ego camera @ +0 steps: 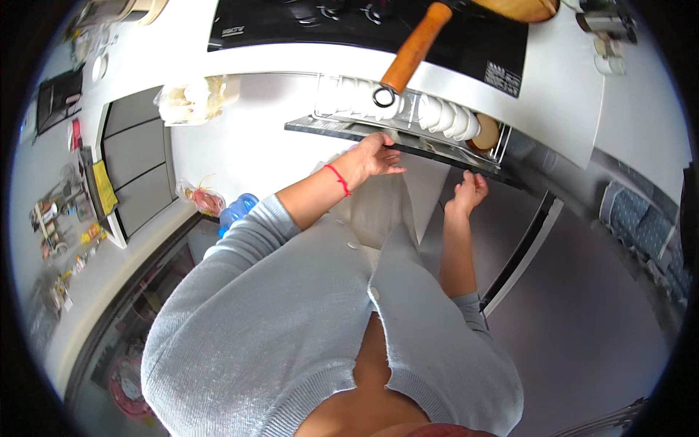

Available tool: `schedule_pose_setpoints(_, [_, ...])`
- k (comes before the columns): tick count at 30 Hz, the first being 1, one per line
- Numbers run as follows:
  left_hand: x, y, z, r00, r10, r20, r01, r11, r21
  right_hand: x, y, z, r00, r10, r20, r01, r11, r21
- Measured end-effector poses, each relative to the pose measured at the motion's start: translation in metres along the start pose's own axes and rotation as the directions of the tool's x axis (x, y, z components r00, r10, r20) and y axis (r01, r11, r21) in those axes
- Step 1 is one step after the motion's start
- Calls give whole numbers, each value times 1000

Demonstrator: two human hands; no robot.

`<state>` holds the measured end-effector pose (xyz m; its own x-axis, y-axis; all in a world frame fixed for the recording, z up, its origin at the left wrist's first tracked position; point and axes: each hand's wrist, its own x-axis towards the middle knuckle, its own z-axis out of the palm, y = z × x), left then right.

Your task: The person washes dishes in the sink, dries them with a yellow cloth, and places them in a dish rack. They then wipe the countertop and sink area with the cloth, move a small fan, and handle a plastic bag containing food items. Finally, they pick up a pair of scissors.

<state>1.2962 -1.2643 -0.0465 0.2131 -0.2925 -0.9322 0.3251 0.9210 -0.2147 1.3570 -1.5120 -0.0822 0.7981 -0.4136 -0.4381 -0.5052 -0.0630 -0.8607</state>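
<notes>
A pull-out drawer with a dark front edge (426,153) stands partly out under the cooktop counter. Inside its wire rack (410,112) are rows of white bowls (445,117) on their sides, with a round tan item (485,133) at the right end. My left hand (374,155), a red cord on its wrist, touches the top of the drawer front; its lower fingers are spread before it. Farther right, my right hand (467,192) is at the same front with fingers bent. Whether it grips the front or only rests near it cannot be made out.
Over the drawer juts a pan's wooden handle (418,46) from the black cooktop (306,27). Plastic bags (194,101) and a blue plastic bottle (238,210) lie to the left. A dark-edged panel (521,254) stands out at the right, beyond my right forearm.
</notes>
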Motion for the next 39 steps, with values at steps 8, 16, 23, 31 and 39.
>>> schedule_pose_setpoints(8, [1,29,61,964,264,-37,-266,961,-70,38,-68,81,734,584,346,-675,682,280])
schedule_pose_setpoints(16, [3,55,61,931,335,146,-337,941,-12,67,-113,125,712,603,359,-702,607,374])
schedule_pose_setpoints(23, [-39,72,-45,910,410,65,-410,912,-10,17,-99,134,780,578,241,-622,677,393])
schedule_pose_setpoints(31, [-170,148,-287,643,704,-300,-764,567,-308,-108,-20,201,671,623,402,-709,697,104])
schedule_pose_setpoints(39, [-266,196,-535,667,644,-373,-729,462,-505,-343,43,344,565,590,577,-681,728,-78])
